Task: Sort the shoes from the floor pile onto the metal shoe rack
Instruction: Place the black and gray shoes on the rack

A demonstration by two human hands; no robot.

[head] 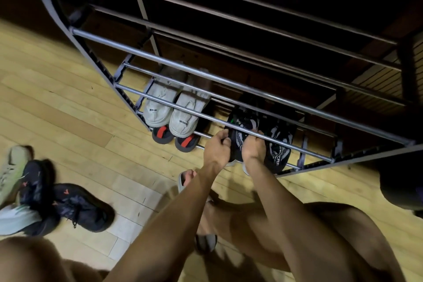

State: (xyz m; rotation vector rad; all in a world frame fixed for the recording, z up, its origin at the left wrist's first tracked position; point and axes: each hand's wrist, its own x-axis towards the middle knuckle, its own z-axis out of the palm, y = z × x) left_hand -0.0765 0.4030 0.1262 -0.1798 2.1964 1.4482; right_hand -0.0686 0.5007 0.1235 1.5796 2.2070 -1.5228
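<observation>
**rackfan22:** So both hands are on one shoe here. The left hand (217,147) has its grip curled closed on the heel end of the black knit sneaker with white patterning (239,137), and the right hand (253,147) is closed on the other side of that same heel. The shoe sits toe-in on a low tier of the grey metal tube shoe rack (206,75), just under the rail that crosses right above both grips. Its twin, the second black knit sneaker (278,146), is already parked just right of the right grip.

**solesearcher:** Looks like a light, floppy one to me. Knit upper will squash if you pinch it, so I'd say the heel counter and sole edge are the stiff bits worth holding, which is about where the fingers are. Main risk I'd guess is the toe dipping between the rails.

**rackfan22:** Any branding? I can make out white letters on the twin's heel, maybe "CAF" something, too blurry to call.

**solesearcher:** Same. Left of the left grip, the pair of pale grey fabric slip-on shoes (171,107) reads "DESIGN" on one heel tab, and the other looks like "ED". Below them sit dark slides with red straps (174,137). The floor pile of dark sneakers (64,204), far left of the grips on the wood floor (80,110), has small red marks, not readable.
</observation>
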